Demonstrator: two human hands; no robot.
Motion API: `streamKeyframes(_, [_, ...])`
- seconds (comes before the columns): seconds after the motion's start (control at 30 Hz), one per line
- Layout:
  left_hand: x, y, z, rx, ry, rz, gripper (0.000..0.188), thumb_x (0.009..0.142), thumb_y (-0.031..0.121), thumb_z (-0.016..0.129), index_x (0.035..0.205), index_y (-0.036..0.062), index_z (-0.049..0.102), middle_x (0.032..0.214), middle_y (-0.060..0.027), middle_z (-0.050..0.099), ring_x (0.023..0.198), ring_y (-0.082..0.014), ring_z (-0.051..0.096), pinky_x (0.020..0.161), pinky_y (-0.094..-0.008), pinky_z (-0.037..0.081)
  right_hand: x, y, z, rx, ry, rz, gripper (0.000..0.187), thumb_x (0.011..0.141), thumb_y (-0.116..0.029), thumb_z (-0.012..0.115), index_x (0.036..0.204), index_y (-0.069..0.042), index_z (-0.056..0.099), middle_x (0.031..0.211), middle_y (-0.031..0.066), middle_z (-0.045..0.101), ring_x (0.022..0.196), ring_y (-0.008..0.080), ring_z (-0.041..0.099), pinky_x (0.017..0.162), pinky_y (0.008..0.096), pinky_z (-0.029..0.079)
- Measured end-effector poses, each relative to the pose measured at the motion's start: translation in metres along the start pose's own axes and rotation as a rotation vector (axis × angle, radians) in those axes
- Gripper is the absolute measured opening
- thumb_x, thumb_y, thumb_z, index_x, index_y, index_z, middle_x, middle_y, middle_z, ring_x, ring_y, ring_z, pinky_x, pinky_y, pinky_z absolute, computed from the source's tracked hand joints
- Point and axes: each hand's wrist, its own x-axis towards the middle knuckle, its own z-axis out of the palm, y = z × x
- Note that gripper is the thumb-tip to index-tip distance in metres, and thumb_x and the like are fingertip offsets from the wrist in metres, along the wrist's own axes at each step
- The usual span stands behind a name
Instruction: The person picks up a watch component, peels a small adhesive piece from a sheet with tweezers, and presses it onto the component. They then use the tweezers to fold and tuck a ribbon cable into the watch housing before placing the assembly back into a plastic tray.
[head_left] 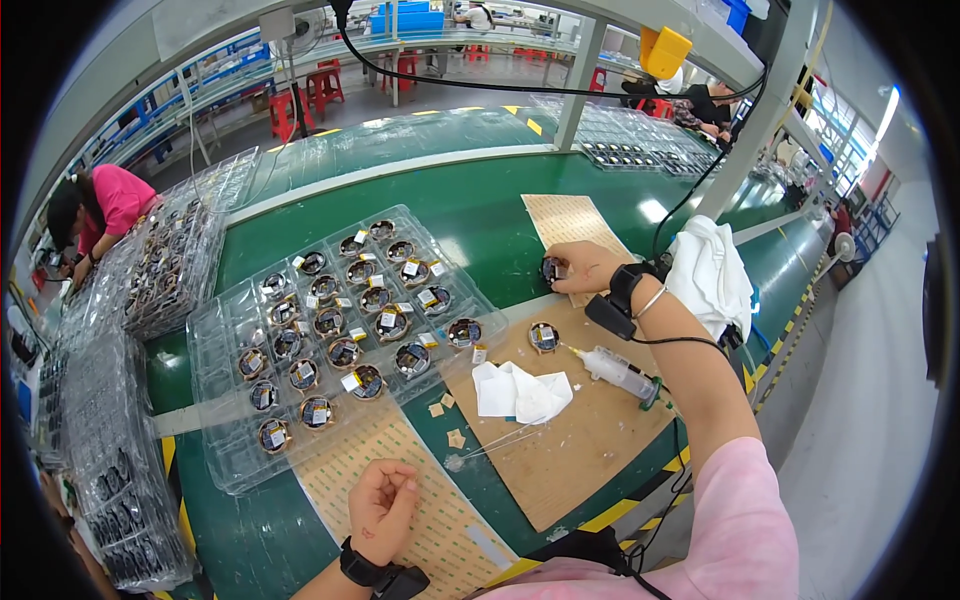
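Out over the far edge of the brown board, my right hand (588,268) is closed on a small dark round electronic module (550,269), gripped between thumb and fingers. My left hand (384,508) rests low over a tan sheet with green printed marks (345,450), its fingers curled and thumb pressed in; whatever it may hold is hidden. Another round module (544,337) lies on the brown board (560,475), close to the tip of a clear syringe with a green end (620,374). Left of the syringe lies a crumpled white wipe (520,392), with tweezers (503,440) below it.
A clear plastic tray (210,345) holds rows of round modules on the green bench. A second printed sheet (572,215) and a white cloth (708,270) lie beyond my right hand. Stacked trays (110,450) stand at the left, near a person in pink (118,205).
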Motion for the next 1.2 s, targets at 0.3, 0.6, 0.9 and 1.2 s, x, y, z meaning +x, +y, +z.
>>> streamKeyframes(0.3, [0.001, 0.0, -0.001, 0.02, -0.009, 0.017, 0.014, 0.091, -0.003, 0.055, 0.103, 0.0011, 0.053, 0.076, 0.001, 0.055, 0.065, -0.0039, 0.049, 0.058, -0.0184, 0.039, 0.0, 0.013, -0.013, -0.121, -0.036, 0.14, 0.049, 0.07, -0.029, 0.068, 0.111, -0.003, 0.061, 0.093, 0.0161, 0.067, 0.087, 0.031, 0.065, 0.077, 0.0374, 0.051])
streamKeyframes(0.6, [0.001, 0.002, 0.001, 0.005, -0.005, -0.014, 0.013, 0.091, -0.003, 0.055, 0.104, 0.0008, 0.053, 0.076, 0.0005, 0.056, 0.065, -0.0041, 0.05, 0.058, -0.0186, 0.039, 0.014, 0.002, -0.006, -0.181, -0.22, 0.164, 0.053, 0.074, -0.037, 0.07, 0.117, -0.007, 0.061, 0.097, 0.0138, 0.069, 0.092, 0.0299, 0.066, 0.078, 0.0371, 0.051])
streamKeyframes(0.9, [0.002, -0.002, 0.0, 0.056, -0.018, 0.016, 0.012, 0.091, -0.002, 0.052, 0.103, 0.003, 0.051, 0.074, -0.0008, 0.053, 0.057, -0.0062, 0.049, 0.052, -0.0198, 0.039, 0.02, -0.036, -0.013, -0.371, -0.26, 0.251, 0.053, 0.072, -0.043, 0.071, 0.111, -0.008, 0.066, 0.097, 0.0138, 0.07, 0.092, 0.0305, 0.066, 0.077, 0.0384, 0.052])
streamKeyframes(1.2, [0.002, -0.001, 0.002, 0.066, -0.023, 0.004, 0.013, 0.091, -0.002, 0.052, 0.103, 0.0027, 0.051, 0.074, -0.001, 0.053, 0.058, -0.0062, 0.049, 0.053, -0.0202, 0.039, 0.024, -0.014, -0.001, -0.199, -0.113, 0.178, 0.048, 0.072, -0.039, 0.068, 0.107, -0.007, 0.064, 0.094, 0.016, 0.069, 0.089, 0.0332, 0.066, 0.076, 0.0396, 0.052])
